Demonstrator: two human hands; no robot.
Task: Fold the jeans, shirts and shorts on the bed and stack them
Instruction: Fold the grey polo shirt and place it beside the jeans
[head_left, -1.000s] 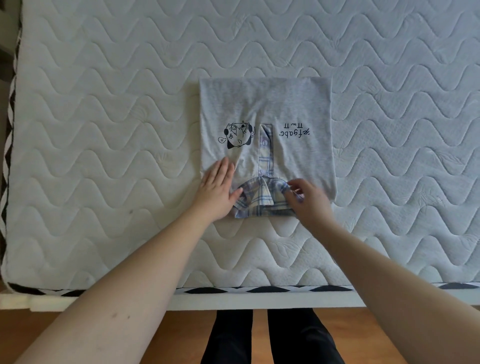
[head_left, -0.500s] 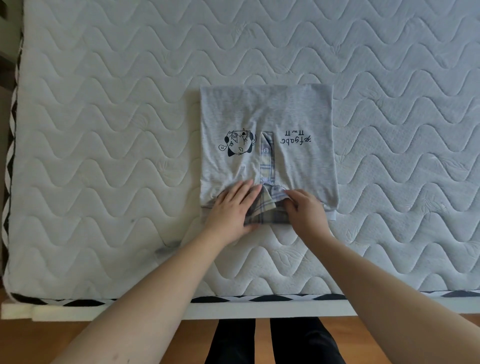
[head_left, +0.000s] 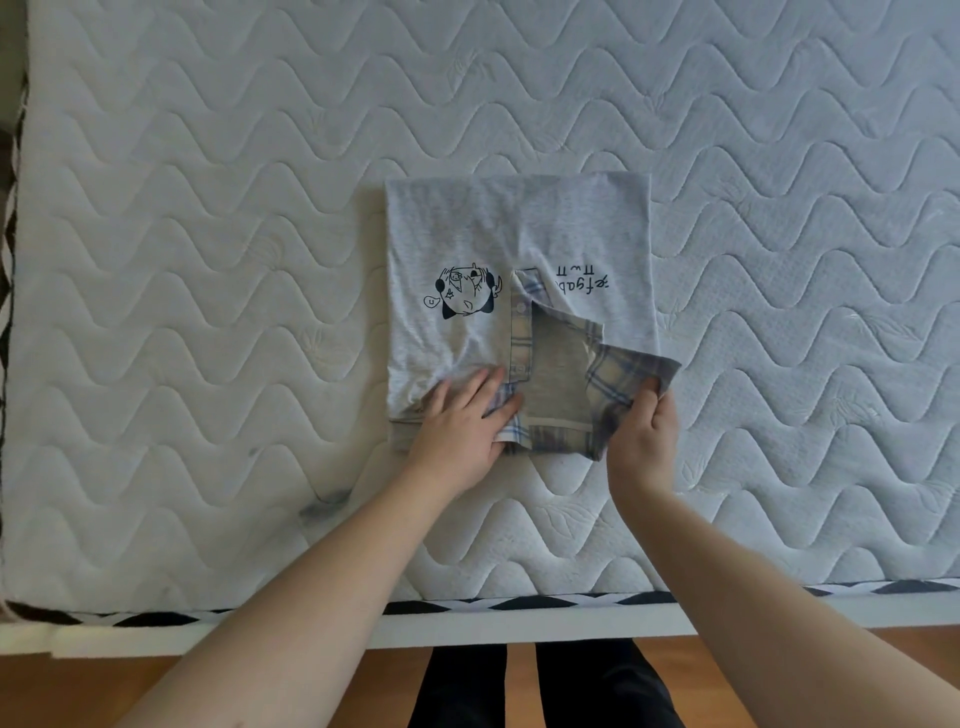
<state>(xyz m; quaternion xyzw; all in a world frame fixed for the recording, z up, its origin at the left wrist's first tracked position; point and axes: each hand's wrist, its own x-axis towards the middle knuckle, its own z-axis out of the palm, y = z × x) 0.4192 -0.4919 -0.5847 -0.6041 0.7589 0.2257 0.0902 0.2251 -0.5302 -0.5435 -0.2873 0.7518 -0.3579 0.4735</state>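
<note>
The right hand (head_left: 644, 441), tucked at the collar half a second ago, now pinches the plaid collar (head_left: 621, 384) outward while the flat, open left hand (head_left: 460, 431) pins the grey shirt (head_left: 519, 228), so the fold is being tidied

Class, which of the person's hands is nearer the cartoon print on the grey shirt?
Left. The left hand rests just below the cartoon print; the right hand pinches the plaid collar farther right.
</note>
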